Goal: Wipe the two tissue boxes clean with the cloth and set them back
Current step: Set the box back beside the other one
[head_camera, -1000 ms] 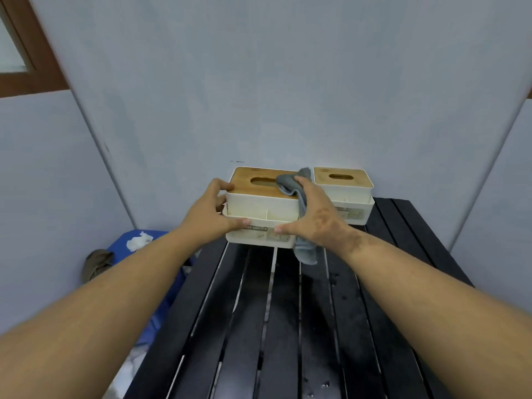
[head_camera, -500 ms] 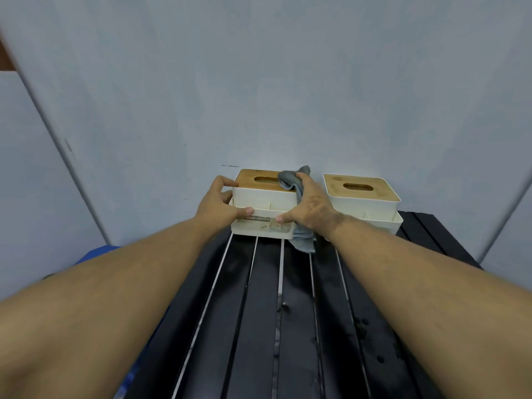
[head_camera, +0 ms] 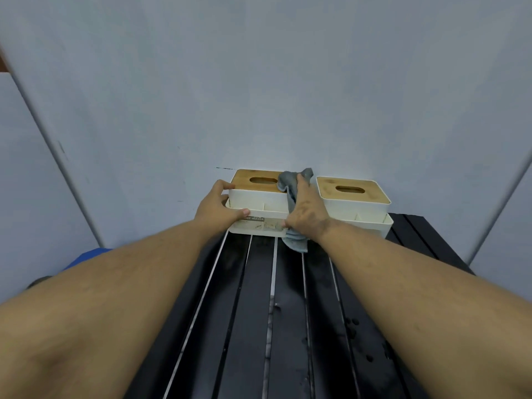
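Black slatted counter (head_camera: 259,312) against grey wall. Left hand (head_camera: 217,210) and right hand (head_camera: 306,216), cloth (head_camera: 290,188) pinned under it, clasp left box (head_camera: 259,208), likely seating it beside right box (head_camera: 355,205).

The left tissue box (head_camera: 260,207) label seemingly reads "TISSUE HOLDER".

Black slatted table (head_camera: 290,326) — two tissue boxes (head_camera: 260,210) (head_camera: 357,208) on it.

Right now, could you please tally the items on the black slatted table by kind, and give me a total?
Tissue boxes: 2, the left tissue box gripped by the left hand and right hand, and the right tissue box beside it.
Cloths: 1, the grey cloth under the right hand.
Total: 3
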The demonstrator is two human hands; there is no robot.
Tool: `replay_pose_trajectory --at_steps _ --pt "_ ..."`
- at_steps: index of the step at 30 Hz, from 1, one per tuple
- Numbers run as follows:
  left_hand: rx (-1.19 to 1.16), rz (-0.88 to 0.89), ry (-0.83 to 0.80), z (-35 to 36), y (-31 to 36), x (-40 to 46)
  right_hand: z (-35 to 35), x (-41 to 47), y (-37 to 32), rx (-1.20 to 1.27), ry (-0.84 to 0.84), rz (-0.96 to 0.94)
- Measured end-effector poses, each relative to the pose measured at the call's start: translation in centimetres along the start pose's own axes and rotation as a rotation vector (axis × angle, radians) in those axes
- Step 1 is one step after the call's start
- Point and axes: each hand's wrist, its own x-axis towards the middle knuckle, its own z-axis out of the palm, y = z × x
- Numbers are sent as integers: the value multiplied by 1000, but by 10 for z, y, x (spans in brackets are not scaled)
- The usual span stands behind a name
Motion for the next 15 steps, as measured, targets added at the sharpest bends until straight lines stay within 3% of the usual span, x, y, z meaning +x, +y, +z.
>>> replay_pose_trajectory --at_steps 2,7,12,15 --pt "32 -10 1 -2 10 -10 -16 -22 -3 -67 15 -93" --pt "11 47 9 -1 28 -70 -59 -88 8 135 110 -117" --pt "154 30 -115 2 32 -164 -131 -174 31 63 73 -142" --pt "324 110 -231 -6 35 -219 -171 -235 57 -74 79 -105"
